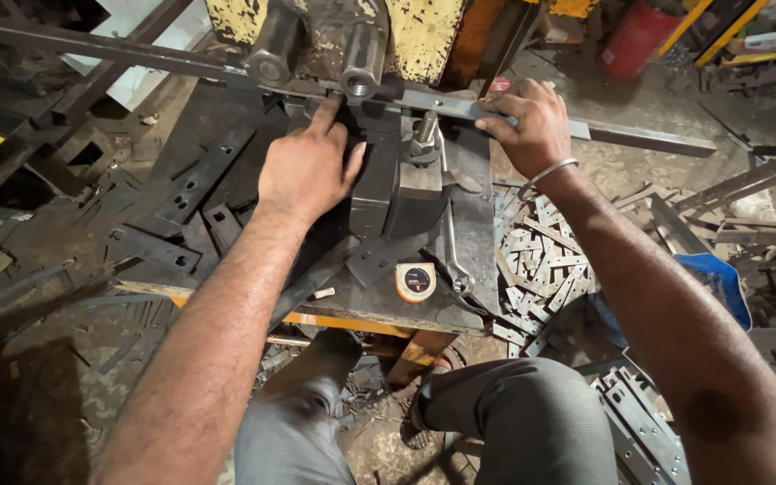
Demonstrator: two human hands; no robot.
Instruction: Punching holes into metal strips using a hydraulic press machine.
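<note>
Head view looks down on a long flat steel bar (505, 114) lying crosswise through the yellow press machine (419, 36), passing under two dark rollers (361, 58) and running out to the right over the floor. Right hand (532, 126) grips this bar just right of the machine, its fingers (505, 106) closed over the top edge, a metal bangle (550, 171) at the wrist. Left hand (307, 166) lies flat on the dark steel block (379, 180) beside the bar, palm down; its fingers (325, 112) are stretched out, the forefinger touching the bar under the rollers, gripping nothing. A bolt (424, 135) stands upright on the block between the two hands. Nearer on the table (460, 251) lie a wrench (455, 260) and a small round tape measure (416, 281), close together. Punched steel strips (195, 184) lie to the left, and a heap of short cut pieces (541, 260) covers the floor to the right, near a blue tray (720, 283). A red cylinder (639, 36) stands far beyond.
</note>
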